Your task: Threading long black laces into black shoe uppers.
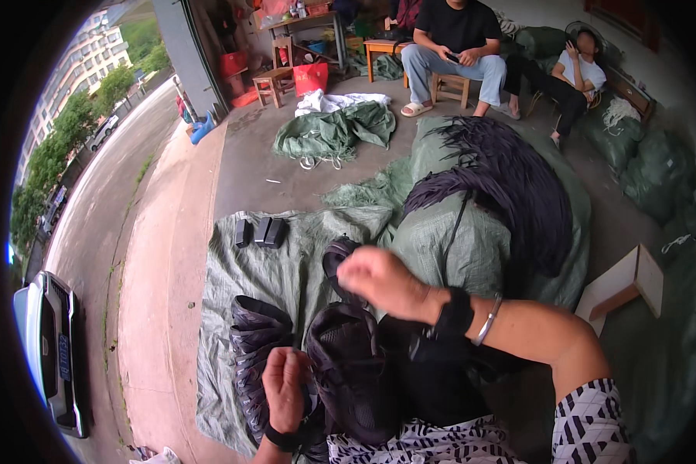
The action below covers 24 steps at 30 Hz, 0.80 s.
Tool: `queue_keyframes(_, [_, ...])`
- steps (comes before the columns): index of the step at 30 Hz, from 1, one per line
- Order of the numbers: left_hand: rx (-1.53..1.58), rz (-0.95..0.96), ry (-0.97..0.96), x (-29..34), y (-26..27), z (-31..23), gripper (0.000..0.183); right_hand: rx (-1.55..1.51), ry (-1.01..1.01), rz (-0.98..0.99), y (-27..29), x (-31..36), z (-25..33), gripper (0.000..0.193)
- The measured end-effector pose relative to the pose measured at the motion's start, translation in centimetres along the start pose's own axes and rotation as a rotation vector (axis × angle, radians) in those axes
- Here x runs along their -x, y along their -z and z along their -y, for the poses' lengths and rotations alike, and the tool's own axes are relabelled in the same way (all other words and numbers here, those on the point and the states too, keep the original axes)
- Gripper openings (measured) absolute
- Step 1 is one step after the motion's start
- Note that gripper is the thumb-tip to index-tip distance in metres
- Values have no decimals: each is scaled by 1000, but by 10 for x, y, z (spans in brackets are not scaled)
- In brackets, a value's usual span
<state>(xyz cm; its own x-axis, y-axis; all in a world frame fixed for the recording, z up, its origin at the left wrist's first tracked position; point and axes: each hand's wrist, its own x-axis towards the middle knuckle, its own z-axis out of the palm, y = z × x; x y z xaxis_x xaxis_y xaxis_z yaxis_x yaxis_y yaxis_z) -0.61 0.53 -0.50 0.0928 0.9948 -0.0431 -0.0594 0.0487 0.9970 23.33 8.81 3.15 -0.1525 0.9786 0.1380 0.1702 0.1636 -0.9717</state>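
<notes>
A black sneaker [346, 363] rests toe toward me in my lap, its opening hard to make out against the dark cloth. At its left side is my left hand [284, 387], thumb and fingers pinched together; what they hold is too small to make out. My right hand [387, 282] is raised above the shoe's far end, blurred, its fingers curled closed on something I cannot see clearly. Just beyond it lies a second black shoe [339, 259], partly covered by that hand. Left of the sneaker stands a nested row of black shoes [257, 340].
A thick bundle of black laces [518, 193] drapes over a stuffed green sack [456, 243]. Small black blocks [267, 232] lie on the green sheet [224, 294]. A wooden piece [634, 286] stands at right. Two people sit at the back. A parked car [50, 352] is outside, left.
</notes>
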Motion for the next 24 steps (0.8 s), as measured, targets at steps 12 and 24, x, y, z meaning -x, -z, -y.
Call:
queue_keyframes(12, [-170, 18, -25, 7, 3, -3, 17, 74, -370, 264, 46, 47, -23, 36])
queue_keyframes(24, [-110, 153, 55, 3, 5, 2, 21, 513, -16, 497, 24, 62, -4, 23])
